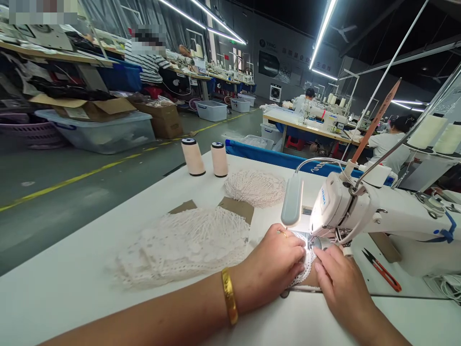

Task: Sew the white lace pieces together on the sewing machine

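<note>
A strip of white lace (306,269) lies under the needle area of a white sewing machine (333,204), lit by its lamp. My left hand (275,262), with a gold bangle at the wrist, has curled fingers closed on the lace's left side. From the right, my right hand (340,276) grips the lace's edge, its fingertips close to the presser foot. A tan patch shows between the hands; what it is I cannot tell. Left of my hands, a heap of white lace pieces (187,245) rests partly on brown card (237,209). Another lace pile (254,187) sits behind it.
Two peach thread cones (193,157) stand at the table's back edge. Orange-handled thread snips (383,271) lie right of my right hand. A grey lamp head (291,199) hangs beside the machine. Bins (104,132) and other people at sewing tables are beyond.
</note>
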{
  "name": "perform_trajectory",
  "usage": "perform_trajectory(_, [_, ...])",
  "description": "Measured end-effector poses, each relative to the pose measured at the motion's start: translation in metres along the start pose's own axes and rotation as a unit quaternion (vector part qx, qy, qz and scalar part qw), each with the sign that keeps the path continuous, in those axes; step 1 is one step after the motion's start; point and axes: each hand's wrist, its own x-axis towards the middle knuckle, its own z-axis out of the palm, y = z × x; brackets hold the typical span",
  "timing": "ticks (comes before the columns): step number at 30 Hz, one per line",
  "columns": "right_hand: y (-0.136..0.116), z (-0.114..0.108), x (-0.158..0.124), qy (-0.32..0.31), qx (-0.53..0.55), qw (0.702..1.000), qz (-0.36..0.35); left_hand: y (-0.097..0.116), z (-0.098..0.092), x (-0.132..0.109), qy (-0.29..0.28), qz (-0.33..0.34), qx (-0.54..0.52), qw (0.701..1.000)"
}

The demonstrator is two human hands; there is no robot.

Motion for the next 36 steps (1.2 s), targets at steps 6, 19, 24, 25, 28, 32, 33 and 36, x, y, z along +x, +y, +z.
perform_trajectory(6, [0.001, -0.001, -0.003, 0.002, 0.038, 0.999, -0.012, 0.011, -0.010, -0.010, -0.025, 0.004, -0.023, 0.999])
perform_trajectory(19, [0.000, -0.002, 0.009, -0.047, 0.143, 0.987, 0.049, 0.000, -0.001, -0.003, 0.008, 0.009, -0.075, 0.997])
perform_trajectory(24, [0.002, -0.002, 0.011, -0.068, 0.238, 0.956, 0.156, -0.016, 0.012, 0.007, 0.017, -0.021, -0.096, 0.995])
perform_trajectory(25, [0.002, -0.002, 0.011, -0.071, 0.247, 0.952, 0.166, -0.018, 0.013, 0.010, 0.016, -0.032, -0.108, 0.993])
perform_trajectory(28, [0.003, -0.001, 0.010, -0.066, 0.259, 0.947, 0.177, -0.020, 0.013, 0.016, 0.009, -0.044, -0.140, 0.989])
perform_trajectory(32, [0.004, 0.000, 0.012, -0.063, 0.250, 0.951, 0.169, -0.018, 0.010, 0.018, 0.012, -0.037, -0.149, 0.988])
perform_trajectory(33, [0.004, -0.001, 0.012, -0.065, 0.240, 0.955, 0.163, -0.017, 0.009, 0.017, 0.013, -0.032, -0.144, 0.989])
perform_trajectory(36, [0.003, -0.005, 0.011, -0.069, 0.172, 0.979, 0.084, -0.015, 0.006, 0.010, 0.015, 0.006, -0.119, 0.993])
